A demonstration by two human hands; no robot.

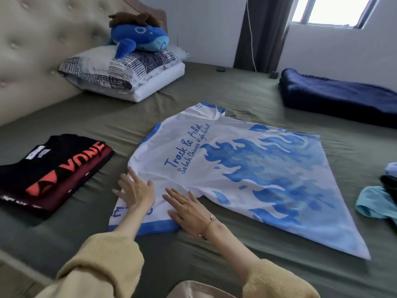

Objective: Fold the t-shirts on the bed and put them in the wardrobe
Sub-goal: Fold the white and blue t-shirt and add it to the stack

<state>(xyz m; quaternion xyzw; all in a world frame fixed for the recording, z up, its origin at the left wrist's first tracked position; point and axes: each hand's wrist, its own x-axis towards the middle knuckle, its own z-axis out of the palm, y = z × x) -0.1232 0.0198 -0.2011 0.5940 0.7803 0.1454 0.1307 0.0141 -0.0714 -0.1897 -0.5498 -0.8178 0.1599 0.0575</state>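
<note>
Two folded t-shirts [53, 166], black on maroon, are stacked at the left edge of the frame on the bed [214, 250]. Lower centre, the left hand [136, 190] and right hand [189, 211] press flat, fingers straight, on the near sleeve of a white and blue t-shirt [247, 173] spread across the middle. Unfolded clothes [378, 201] lie at far right.

We see a bed [214, 93] under an olive-green sheet. At its left stands a beige tufted headboard [38, 50]. Beyond the bed rise pale walls [206, 24]; a dark grey curtain [262, 33] hangs there, with a daylit window [335, 9] just to the curtain's right.
</note>
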